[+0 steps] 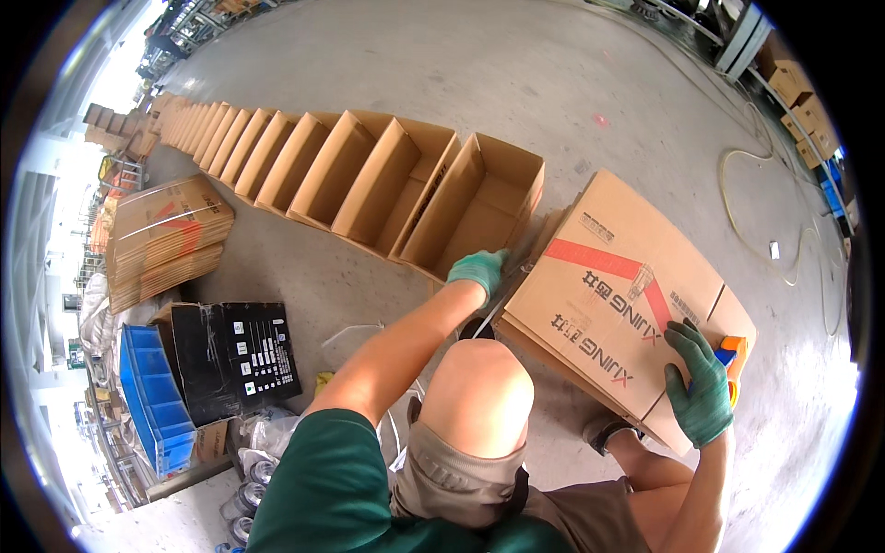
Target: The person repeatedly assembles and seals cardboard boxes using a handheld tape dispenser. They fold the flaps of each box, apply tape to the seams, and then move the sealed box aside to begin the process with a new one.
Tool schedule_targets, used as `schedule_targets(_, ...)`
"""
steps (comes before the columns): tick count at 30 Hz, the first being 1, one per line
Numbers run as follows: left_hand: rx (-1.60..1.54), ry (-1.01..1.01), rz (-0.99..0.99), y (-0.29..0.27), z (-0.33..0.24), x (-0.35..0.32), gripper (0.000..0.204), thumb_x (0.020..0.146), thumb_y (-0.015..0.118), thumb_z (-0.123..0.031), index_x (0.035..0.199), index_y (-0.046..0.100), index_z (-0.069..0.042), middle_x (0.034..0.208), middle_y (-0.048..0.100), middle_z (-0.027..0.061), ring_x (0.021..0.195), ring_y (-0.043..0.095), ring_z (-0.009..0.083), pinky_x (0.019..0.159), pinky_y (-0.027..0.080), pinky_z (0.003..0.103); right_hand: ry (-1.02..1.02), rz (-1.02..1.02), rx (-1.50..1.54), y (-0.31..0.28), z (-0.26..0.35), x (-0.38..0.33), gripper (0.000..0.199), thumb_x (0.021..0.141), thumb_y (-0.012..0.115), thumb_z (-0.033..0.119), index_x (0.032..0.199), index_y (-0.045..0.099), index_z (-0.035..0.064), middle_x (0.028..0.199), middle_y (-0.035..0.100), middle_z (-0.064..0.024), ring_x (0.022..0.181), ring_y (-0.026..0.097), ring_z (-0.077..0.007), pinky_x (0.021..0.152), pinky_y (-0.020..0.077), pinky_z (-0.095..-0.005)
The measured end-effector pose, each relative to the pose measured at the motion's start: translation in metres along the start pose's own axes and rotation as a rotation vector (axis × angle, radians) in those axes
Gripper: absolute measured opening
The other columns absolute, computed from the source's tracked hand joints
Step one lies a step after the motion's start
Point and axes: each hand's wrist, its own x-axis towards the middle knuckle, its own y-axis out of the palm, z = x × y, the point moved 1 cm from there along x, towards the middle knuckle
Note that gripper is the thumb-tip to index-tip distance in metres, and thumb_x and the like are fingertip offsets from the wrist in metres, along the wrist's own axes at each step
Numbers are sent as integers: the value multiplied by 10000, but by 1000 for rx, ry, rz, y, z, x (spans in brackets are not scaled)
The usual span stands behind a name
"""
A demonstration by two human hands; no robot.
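My left hand (477, 273), in a green glove, is closed at the near rim of an open cardboard box (479, 217). That box is the nearest of a long row of open boxes (355, 175), set side by side and running off to the far left. My right hand (701, 387), in a darker green glove, is at the right end of a stack of flattened cartons (604, 304). It is closed round an orange and blue tape dispenser (735, 355), partly hidden behind the glove. Red stripes and dark print mark the top carton.
At the left lie a bundle of flattened cartons (171, 230), a black carton (244, 355) and a blue plastic bin (152, 396). Tape rolls (247, 498) sit at lower left. A pale hose (728, 194) curves over the grey floor at right, near shelved boxes (811, 120).
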Motion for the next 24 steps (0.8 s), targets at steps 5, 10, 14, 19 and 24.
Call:
schedule_targets(5, 62, -54, -22, -8, 25, -12, 566, 940, 553, -116, 1473, 469, -285, 1295, 634, 189, 1177, 627, 372, 979, 521, 482, 20, -15, 12, -3, 0, -6, 476, 805, 630, -66, 1262, 631, 69, 1352, 603, -145, 1341, 503, -383, 1117, 415, -446)
schedule_targets(10, 140, 107, -240, -6, 23, -32, 446, 915, 599, -156, 1359, 594, -202, 1402, 527, 204, 1170, 604, 398, 956, 525, 449, 6, -3, 2, -6, -2, -15, 452, 804, 636, -60, 1240, 642, 59, 1318, 619, -152, 1317, 523, -381, 1102, 427, -448)
schedule_targets(14, 102, 449, -595, -30, -4, -40, 183, 910, 605, -221, 1040, 701, -132, 1224, 630, 195, 1025, 636, 410, 852, 541, 462, -45, -26, -2, -6, -2, -24, 425, 798, 634, -55, 1215, 642, 31, 1293, 621, -186, 1288, 530, -417, 1071, 440, -461)
schedule_targets(19, -631, 216, -68, -5, -21, 15, 475, 1044, 442, -443, 1177, 664, -45, 1123, 704, 220, 1105, 659, 363, 945, 478, 468, -46, 5, -10, 3, -9, -30, 424, 789, 600, -65, 1202, 641, 19, 1293, 625, -204, 1284, 538, -428, 1078, 439, -464)
schedule_targets(24, -703, -6, -100, 72, 29, 107, 720, 1002, 494, -459, 1587, 274, -102, 1621, 288, 208, 1501, 278, 345, 1228, 208, 359, -28, 55, -11, 7, -11, -26, 421, 787, 601, -58, 1200, 641, 18, 1283, 634, -204, 1287, 542, -423, 1087, 436, -460)
